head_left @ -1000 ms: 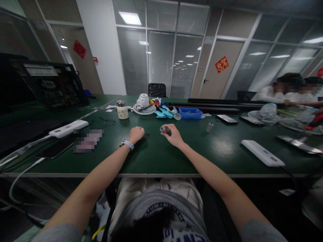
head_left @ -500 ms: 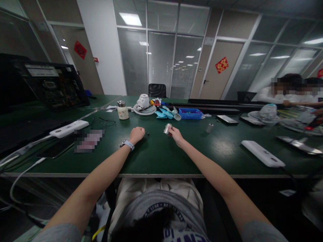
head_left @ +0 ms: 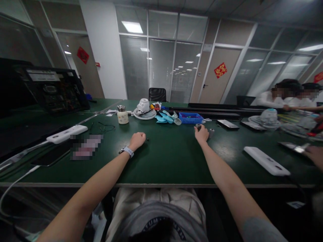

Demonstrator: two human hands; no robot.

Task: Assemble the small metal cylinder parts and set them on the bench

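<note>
My right hand (head_left: pixel 202 135) has its fingers wrapped round a small metal cylinder (head_left: pixel 198 126), whose dark top end shows above the thumb. Just to the right of that hand, a second small grey cylinder (head_left: pixel 211 132) stands on the green table, partly behind the fingers. My left hand (head_left: pixel 137 141), with a watch (head_left: pixel 127 151) at its wrist, rests on the table as a closed fist. What it holds, if anything, is hidden. Beside its knuckles lies a tiny dark piece (head_left: pixel 147 139).
Behind the hands are a cream bottle (head_left: pixel 122 116), a white fan part (head_left: pixel 144 111), blue fan blades (head_left: pixel 166 117) and a blue tray (head_left: pixel 190 118). White power strips (head_left: pixel 266 161) lie at both sides. At the right, other people sit, and a co-worker's hand (head_left: pixel 315 155) reaches in.
My right hand has moved right with the metal cylinder, from the middle of the table to beside the standing cylinder. My left fist stays about where it was.
</note>
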